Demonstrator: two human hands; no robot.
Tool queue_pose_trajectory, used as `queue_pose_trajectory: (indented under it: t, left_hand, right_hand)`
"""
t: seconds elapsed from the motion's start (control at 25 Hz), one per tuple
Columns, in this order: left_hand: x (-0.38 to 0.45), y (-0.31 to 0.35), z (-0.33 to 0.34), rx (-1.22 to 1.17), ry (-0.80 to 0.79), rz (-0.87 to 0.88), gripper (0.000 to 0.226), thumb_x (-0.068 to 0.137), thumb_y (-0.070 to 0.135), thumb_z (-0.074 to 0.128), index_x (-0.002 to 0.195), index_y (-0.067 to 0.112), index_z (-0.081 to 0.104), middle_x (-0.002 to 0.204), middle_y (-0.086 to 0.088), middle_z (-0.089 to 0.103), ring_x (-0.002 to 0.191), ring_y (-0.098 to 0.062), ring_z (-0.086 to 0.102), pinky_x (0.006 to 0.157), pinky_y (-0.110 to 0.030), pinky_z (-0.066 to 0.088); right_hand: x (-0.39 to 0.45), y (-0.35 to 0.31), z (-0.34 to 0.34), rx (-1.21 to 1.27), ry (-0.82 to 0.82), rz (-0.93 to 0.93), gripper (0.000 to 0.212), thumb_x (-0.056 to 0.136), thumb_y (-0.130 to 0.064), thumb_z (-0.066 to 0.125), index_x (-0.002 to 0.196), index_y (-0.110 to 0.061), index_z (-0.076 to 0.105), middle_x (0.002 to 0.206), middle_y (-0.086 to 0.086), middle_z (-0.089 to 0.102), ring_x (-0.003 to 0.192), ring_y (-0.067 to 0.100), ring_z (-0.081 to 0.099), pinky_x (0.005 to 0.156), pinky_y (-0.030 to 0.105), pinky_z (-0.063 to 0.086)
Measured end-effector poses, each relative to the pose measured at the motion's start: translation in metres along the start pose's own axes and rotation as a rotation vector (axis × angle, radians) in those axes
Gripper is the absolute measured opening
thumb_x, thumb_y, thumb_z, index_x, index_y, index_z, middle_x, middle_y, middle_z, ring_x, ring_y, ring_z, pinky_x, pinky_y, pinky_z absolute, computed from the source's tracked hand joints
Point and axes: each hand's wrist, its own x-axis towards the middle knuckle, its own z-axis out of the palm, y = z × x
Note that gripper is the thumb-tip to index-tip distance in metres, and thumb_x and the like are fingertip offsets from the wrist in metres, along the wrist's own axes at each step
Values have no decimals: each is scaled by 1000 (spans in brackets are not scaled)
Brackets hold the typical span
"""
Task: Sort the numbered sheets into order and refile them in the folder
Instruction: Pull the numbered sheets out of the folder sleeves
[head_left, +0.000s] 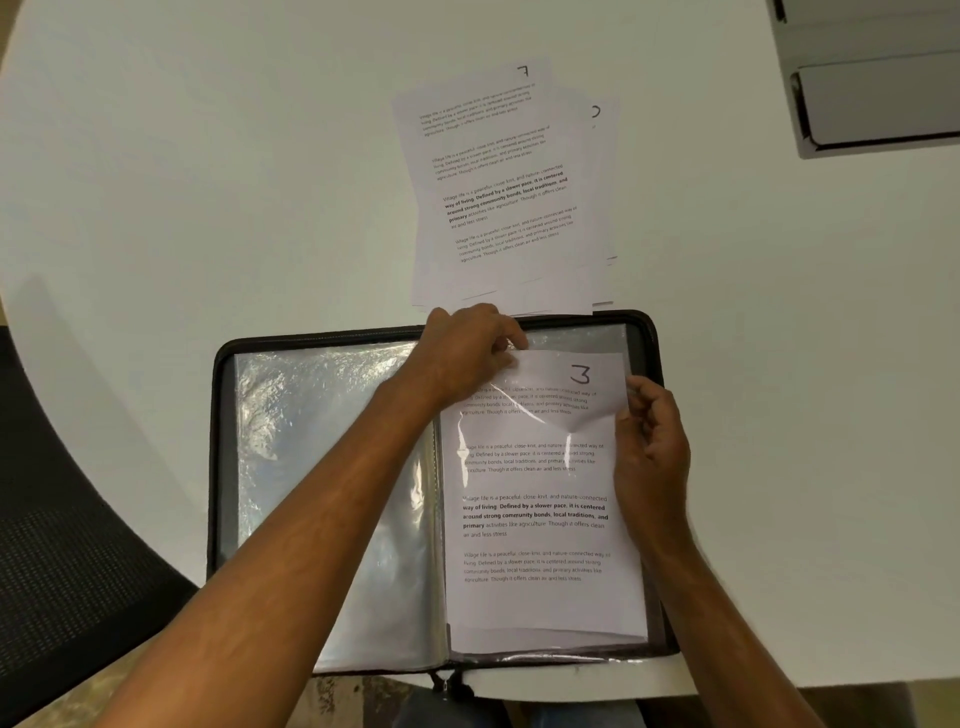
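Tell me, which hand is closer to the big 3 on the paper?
Right. The right hand pinches the sheet's edge just beside the 3; the left hand grips the top edge farther left.

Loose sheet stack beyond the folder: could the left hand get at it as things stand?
Probably yes: the left hand sits at the folder's top edge, right below the stack, nothing between, but it's pinching sheet 3.

Soft, even light from overhead leaves the white desk (208, 156) bright, with only a faint grey shadow near its left edge, while white glare streaks the clear sleeves of the folder (332, 467) and washes over some print on the sheet marked 3 (545, 493). The wide lens bows the desk's near edge, and the far stack of sheets (498, 192) looks slightly soft, perhaps from motion blur
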Motion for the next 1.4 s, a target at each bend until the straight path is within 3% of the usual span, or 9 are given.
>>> queue_pose_trajectory:
  t: [0.24, 0.48, 0.72, 0.84, 0.96, 1.12, 1.2, 1.28, 1.4]
  left_hand:
    - [1, 3, 5, 5, 88, 25, 4, 98, 28, 69, 100, 27, 73, 101, 10, 65, 99, -14, 58, 95, -42, 36]
    - [16, -2, -9, -174, 335, -71, 8, 99, 25, 63, 100, 23, 71, 102, 6, 67, 94, -17, 63, 93, -46, 51]
    - [49, 2, -39, -463, 594, -126, 6, 100, 28, 64, 99, 26, 69, 108, 8, 67, 97, -8, 65, 84, -30, 55]
    - [56, 2, -48, -562, 707, -99, 6, 98, 23, 67, 99, 28, 69, 112, 5, 65, 99, -6, 63, 86, -21, 53]
    - [48, -5, -40, -601, 765, -74, 24, 97, 18, 71, 117, 30, 67, 124, 2, 58, 111, -14, 60, 95, -23, 51]
    - [25, -34, -12, -655, 656, -411, 58, 95, 29, 74, 147, 27, 48, 138, 3, 53, 128, -24, 54, 108, -41, 50]
    - [11, -48, -2, -678, 536, -490, 49, 88, 49, 73, 132, 30, 61, 121, 8, 65, 115, -20, 64, 103, -50, 54]
    - [-2, -52, 5, -627, 434, -467, 34, 79, 63, 66, 100, 37, 71, 99, 9, 73, 99, -18, 70, 97, -55, 55]
    - [-10, -50, 10, -481, 450, -452, 20, 91, 41, 71, 74, 34, 65, 85, 14, 65, 95, -20, 66, 99, -59, 47]
  right_hand:
    - [2, -3, -3, 1, -21, 21, 30, 107, -8, 52, 133, -23, 54, 119, -16, 68, 96, -3, 70, 70, 15, 57]
    - [5, 5, -8, -25, -62, 96, 40, 103, -8, 59, 137, -27, 52, 126, -18, 65, 107, -3, 68, 78, 13, 57]
    - [14, 10, -13, 14, -53, 176, 35, 100, -7, 63, 130, -26, 57, 121, -8, 72, 106, 9, 72, 88, 32, 61]
    - [20, 10, -14, -16, -68, 228, 25, 101, -11, 62, 125, -21, 62, 116, -3, 75, 96, 11, 75, 80, 33, 63]
    - [23, 9, -15, -35, -68, 254, 17, 103, -15, 60, 118, -20, 65, 109, -2, 76, 87, 12, 75, 74, 33, 63]
    - [23, 9, -14, -53, -60, 239, 11, 104, -16, 59, 113, -20, 65, 105, -3, 75, 87, 11, 73, 70, 26, 60]
    - [23, 11, -13, -59, -57, 242, 11, 104, -16, 59, 111, -21, 65, 104, -4, 75, 87, 10, 73, 68, 22, 58]
    - [24, 11, -13, -63, -49, 247, 11, 104, -15, 59, 112, -20, 65, 104, -5, 74, 85, 7, 72, 65, 19, 56]
    - [24, 11, -12, -54, -32, 257, 14, 105, -15, 58, 116, -20, 64, 106, -5, 74, 85, 5, 72, 65, 18, 57]
